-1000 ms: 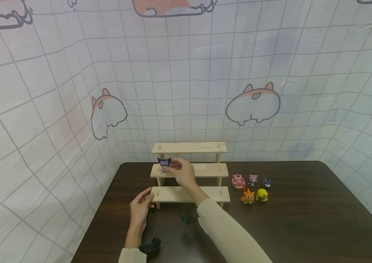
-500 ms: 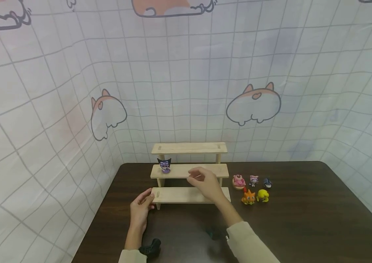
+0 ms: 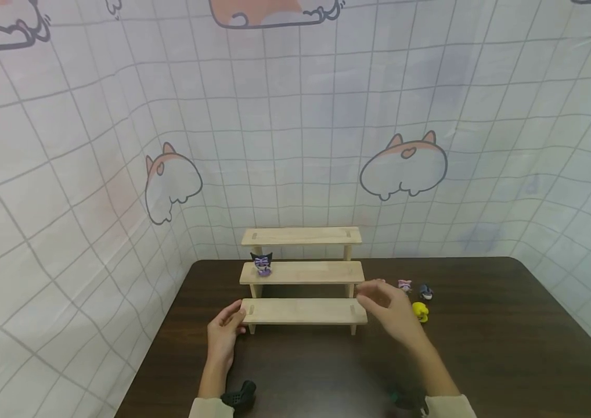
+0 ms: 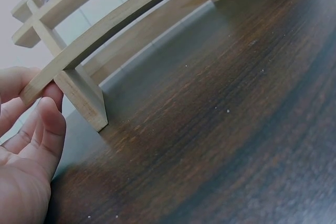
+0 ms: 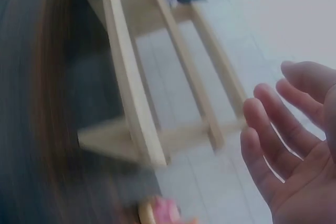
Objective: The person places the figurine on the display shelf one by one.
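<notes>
A three-step wooden display stand stands on the dark table. My left hand pinches the left end of its lowest step; in the left wrist view the fingers meet the board there. Upright at the left of the middle step is a black-and-purple figurine. My right hand hovers by the stand's right end, holding nothing, its fingers loosely bent. Beyond it are a yellow figurine, a pink-and-white figurine and a dark blue figurine. A pink figurine shows in the right wrist view.
A white grid-patterned cloth hangs behind the table and along both sides. The dark wooden table extends to the right of the figurines. A black wrist device sits on my left wrist.
My right hand has let go of the black-and-purple figurine on the middle step and moved right, now covering the orange figurine and most of the pink one. The left hand stays put.
</notes>
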`<control>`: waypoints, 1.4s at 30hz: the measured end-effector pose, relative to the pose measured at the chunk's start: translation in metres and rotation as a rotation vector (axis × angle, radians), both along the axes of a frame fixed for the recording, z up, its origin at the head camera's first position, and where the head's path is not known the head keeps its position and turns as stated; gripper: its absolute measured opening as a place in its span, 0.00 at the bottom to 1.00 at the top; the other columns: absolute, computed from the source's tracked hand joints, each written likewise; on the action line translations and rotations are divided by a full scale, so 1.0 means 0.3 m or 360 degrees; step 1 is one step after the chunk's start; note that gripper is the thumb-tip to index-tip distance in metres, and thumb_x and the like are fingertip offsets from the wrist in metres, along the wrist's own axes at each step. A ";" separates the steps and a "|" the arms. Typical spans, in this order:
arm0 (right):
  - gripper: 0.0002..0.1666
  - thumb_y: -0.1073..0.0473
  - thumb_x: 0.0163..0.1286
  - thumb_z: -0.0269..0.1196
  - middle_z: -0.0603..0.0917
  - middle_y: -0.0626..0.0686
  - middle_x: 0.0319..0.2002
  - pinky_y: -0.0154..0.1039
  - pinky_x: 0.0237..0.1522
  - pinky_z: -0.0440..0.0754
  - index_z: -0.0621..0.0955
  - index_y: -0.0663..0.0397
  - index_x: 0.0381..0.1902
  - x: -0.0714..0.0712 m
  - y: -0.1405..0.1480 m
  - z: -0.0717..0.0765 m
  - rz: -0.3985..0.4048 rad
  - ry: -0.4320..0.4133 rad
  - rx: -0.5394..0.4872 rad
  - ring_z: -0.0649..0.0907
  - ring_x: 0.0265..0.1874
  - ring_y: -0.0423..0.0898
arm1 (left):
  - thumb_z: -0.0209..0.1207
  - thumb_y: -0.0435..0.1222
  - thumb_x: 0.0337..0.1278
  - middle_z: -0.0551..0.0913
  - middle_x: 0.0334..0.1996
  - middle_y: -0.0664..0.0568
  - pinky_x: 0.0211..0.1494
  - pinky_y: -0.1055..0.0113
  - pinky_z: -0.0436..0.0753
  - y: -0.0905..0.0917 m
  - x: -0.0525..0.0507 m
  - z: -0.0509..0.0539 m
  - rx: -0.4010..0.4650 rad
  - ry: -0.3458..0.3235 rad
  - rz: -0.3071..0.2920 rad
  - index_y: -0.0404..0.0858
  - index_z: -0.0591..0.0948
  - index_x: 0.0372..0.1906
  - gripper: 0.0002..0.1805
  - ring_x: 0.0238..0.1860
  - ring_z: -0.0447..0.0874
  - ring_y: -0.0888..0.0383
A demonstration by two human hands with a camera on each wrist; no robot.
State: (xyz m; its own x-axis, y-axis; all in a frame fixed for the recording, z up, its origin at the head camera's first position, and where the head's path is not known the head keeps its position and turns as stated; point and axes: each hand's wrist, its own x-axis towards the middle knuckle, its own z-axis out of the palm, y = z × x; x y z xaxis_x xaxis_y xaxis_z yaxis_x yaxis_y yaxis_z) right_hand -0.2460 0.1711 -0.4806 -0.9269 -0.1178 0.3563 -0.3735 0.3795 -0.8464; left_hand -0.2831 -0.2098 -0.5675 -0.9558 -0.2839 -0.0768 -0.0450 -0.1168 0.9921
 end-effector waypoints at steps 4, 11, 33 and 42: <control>0.16 0.53 0.75 0.65 0.87 0.59 0.52 0.30 0.44 0.85 0.84 0.54 0.55 0.016 0.095 -0.009 -0.0086 0.0017 0.0015 0.85 0.45 0.33 | 0.67 0.38 0.67 0.87 0.52 0.49 0.35 0.71 0.84 0.005 0.003 0.001 0.0005 -0.0011 -0.0009 0.36 0.81 0.64 0.23 0.32 0.82 0.65; 0.16 0.51 0.76 0.64 0.88 0.58 0.50 0.24 0.48 0.80 0.84 0.52 0.55 0.036 0.223 -0.001 -0.0309 0.0011 0.0101 0.84 0.45 0.31 | 0.67 0.38 0.67 0.87 0.53 0.47 0.34 0.72 0.84 0.006 -0.001 -0.001 -0.0008 0.0000 -0.0004 0.36 0.81 0.64 0.23 0.32 0.81 0.65; 0.25 0.43 0.76 0.62 0.86 0.59 0.55 0.38 0.48 0.81 0.81 0.54 0.60 0.028 0.403 -0.055 -0.0509 -0.0175 0.0349 0.75 0.45 0.22 | 0.67 0.38 0.66 0.86 0.54 0.47 0.36 0.72 0.84 0.002 -0.007 0.006 -0.0016 0.0021 0.0000 0.36 0.82 0.63 0.23 0.35 0.82 0.65; 0.30 0.44 0.76 0.62 0.83 0.63 0.60 0.27 0.45 0.79 0.78 0.59 0.64 0.015 0.432 -0.126 -0.0437 -0.0306 0.0308 0.73 0.43 0.16 | 0.66 0.38 0.67 0.88 0.49 0.53 0.35 0.71 0.84 0.000 -0.010 -0.005 -0.0008 -0.0009 0.0008 0.38 0.82 0.62 0.21 0.34 0.82 0.64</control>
